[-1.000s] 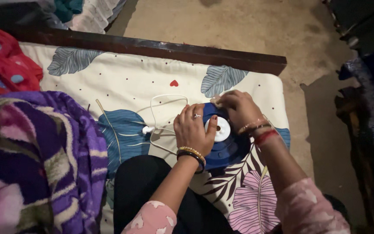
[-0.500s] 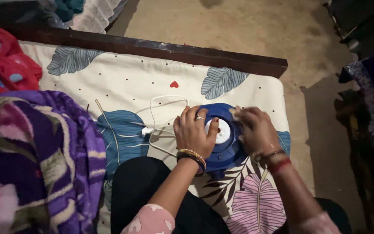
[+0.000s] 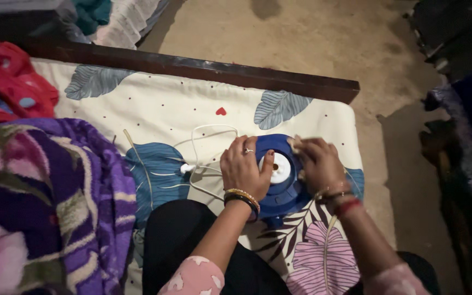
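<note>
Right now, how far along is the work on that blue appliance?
Done: blue round appliance lies on the bedsheet, white cord loose. In hand: left hand steadies it; right hand presses a small pale piece to its rim. Left: cord remains uncoiled.

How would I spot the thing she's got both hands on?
Look at the leaf-patterned bedsheet, near its right edge. Between the left hand and right hand lies a round blue device. Its white centre disc and thin white cord trailing left mark it out.
</note>
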